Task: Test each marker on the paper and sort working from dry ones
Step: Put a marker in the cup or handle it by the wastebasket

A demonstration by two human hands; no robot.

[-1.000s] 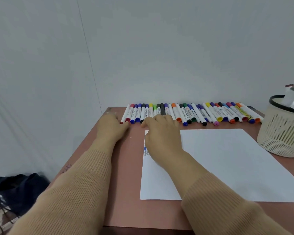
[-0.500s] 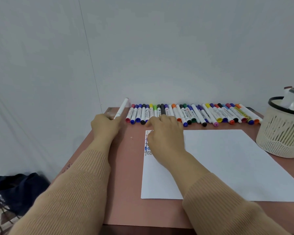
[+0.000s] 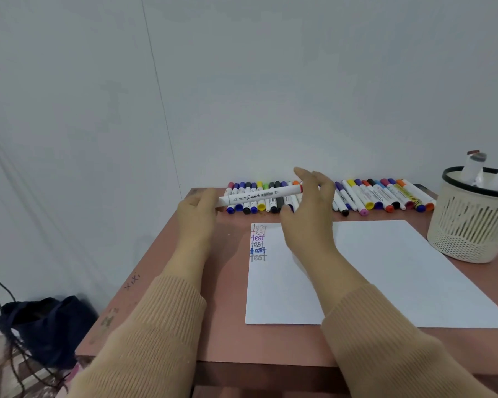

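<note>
— What is read on the white marker [image 3: 259, 195]?
— "Smooth" is printed in script along its barrel. The smaller print left of that word cannot be made out.
— And on the paper [image 3: 385, 268]?
— "test" is written six times, stacked in a column at the far left corner. The two farthest are faint, the third is purple, the fourth dark, the fifth thick blue and the nearest grey.
— The row of markers [image 3: 371, 196] at the far edge?
— Labels are seen, but too small to be read.
— The table [image 3: 213, 311]?
— Scribbled marks [image 3: 132, 281] are seen by its left edge, but they cannot be deciphered.
</note>
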